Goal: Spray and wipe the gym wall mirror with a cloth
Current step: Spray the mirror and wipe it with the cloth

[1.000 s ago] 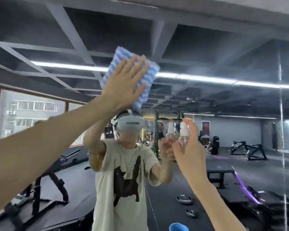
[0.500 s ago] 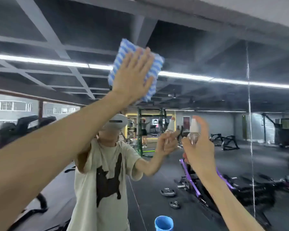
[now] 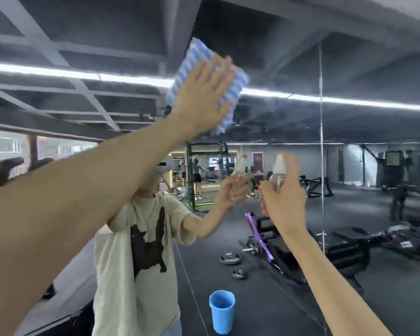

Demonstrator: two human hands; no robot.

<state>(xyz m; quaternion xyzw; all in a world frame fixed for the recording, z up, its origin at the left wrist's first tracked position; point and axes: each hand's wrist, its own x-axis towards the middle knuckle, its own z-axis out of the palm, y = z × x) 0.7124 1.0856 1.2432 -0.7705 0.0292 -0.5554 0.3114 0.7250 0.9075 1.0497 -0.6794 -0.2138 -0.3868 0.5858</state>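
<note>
High up, the left hand lies flat with fingers spread, pressing the striped cloth against the mirror. Lower down, the right hand grips a spray bottle, forefinger on its top

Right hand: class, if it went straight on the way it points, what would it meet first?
Probably the mirror: the right hand aims the bottle at it, and nothing shows between them, though depth is unclear.
</note>
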